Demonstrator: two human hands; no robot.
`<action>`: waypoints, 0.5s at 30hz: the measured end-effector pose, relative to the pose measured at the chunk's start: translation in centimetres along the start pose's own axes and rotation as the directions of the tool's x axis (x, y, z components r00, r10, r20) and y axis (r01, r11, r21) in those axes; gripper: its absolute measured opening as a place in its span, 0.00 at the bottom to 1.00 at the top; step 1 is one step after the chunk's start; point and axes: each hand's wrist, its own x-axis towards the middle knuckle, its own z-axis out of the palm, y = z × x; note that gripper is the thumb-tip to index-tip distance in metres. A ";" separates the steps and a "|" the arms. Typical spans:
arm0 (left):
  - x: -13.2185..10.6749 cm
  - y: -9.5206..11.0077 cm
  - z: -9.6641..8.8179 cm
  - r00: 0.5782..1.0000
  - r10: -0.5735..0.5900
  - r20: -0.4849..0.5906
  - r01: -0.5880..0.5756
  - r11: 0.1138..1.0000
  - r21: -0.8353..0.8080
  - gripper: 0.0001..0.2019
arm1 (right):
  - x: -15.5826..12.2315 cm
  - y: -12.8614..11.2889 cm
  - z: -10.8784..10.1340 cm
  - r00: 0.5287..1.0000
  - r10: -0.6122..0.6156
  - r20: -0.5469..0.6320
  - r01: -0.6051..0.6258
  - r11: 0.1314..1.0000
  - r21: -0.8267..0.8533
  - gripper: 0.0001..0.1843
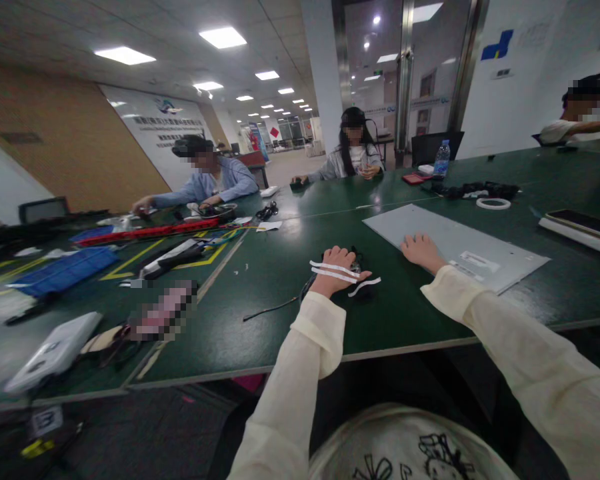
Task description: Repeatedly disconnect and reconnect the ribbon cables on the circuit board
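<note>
- Largest is our green table [260, 280], with seams between its sections and its near edge just in front of us.
- Across it sit two co-workers, one in a blue shirt [230, 180] and one in a grey top [330, 165]; a third person [560, 130] is at the far right.
- Our cream sleeves [287, 393] reach forward over the near edge, cuffs turned back.
- A flat grey panel [467, 237] lies on the table to our right, with a pale label near its front edge.
- A blue tray [63, 270] stands well off to our left.
- Our left hand [333, 267] is over the table, palm down, fingers bent and thumb out to the side; we cannot tell whether they grip anything.
- Our right hand [423, 250] rests on the panel's left part, fingers loosely open and slightly bent, closed around nothing.
- A small dark bundle [355, 260] lies on the table at the left hand's fingers, partly hidden; a thin black cable [273, 310] trails leftward from beneath the hand.
- Smallest are three white strips [365, 285]: two cross the back of our left hand, one lies beside its thumb.
</note>
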 end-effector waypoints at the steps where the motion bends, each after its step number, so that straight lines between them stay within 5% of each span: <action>1: 0.1 -0.1 0.0 1.000 -0.006 -0.028 0.006 1.000 -0.003 0.29 | -0.2 -0.3 0.0 1.000 -0.020 -0.002 0.020 1.000 -0.004 0.30; 8: 0.0 -0.8 -1.0 0.985 -0.033 -0.172 0.032 0.999 -0.007 0.28 | -1.7 -2.6 0.5 0.979 -0.205 -0.002 0.205 0.979 -0.004 0.31; 15: -0.1 -1.3 -1.4 0.963 -0.064 -0.262 0.066 0.998 0.000 0.29 | -5.5 -5.3 0.7 0.898 -0.440 0.015 0.439 0.897 0.056 0.34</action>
